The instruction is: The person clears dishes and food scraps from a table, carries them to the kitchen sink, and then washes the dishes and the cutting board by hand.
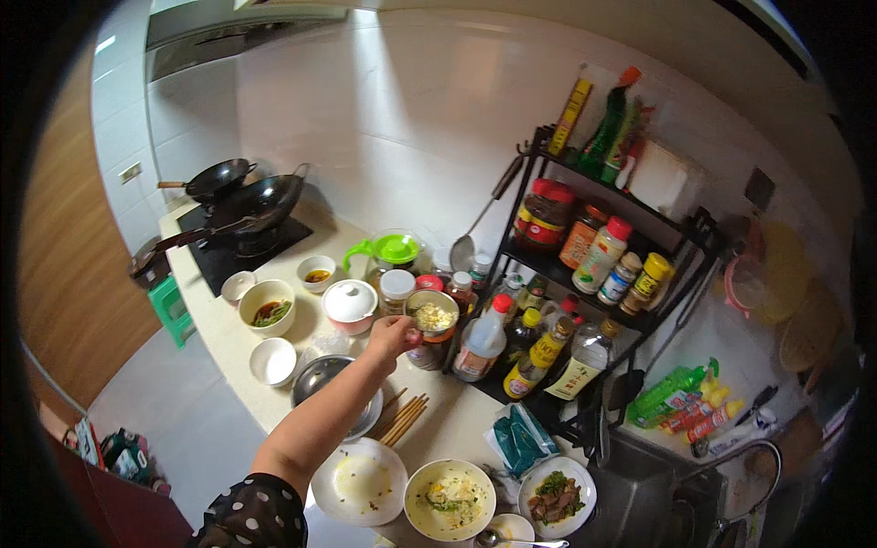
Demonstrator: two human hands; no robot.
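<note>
My left hand (396, 337) reaches forward from a black polka-dot sleeve, its fingers closed at the near rim of a small metal bowl (433, 312). Pale chopped bits, perhaps garlic, fill the bowl. It is above a jar (426, 356), and whether it rests there I cannot tell. Left of the hand stands a white lidded pot (349, 301). Under my forearm is a steel basin (318, 377), partly hidden, with several wooden chopsticks (405, 419) beside it. My right hand is out of view. Before me are a bowl of food remains (449, 500) and a stained white plate (356, 479).
Seasoning bottles (531, 356) crowd a black rack (510, 240) on the right. Two woks (257, 205) sit on the stove at far left. A plate of meat and greens (556, 496) lies beside the sink (634, 479). Several bowls (273, 361) line the counter's left edge.
</note>
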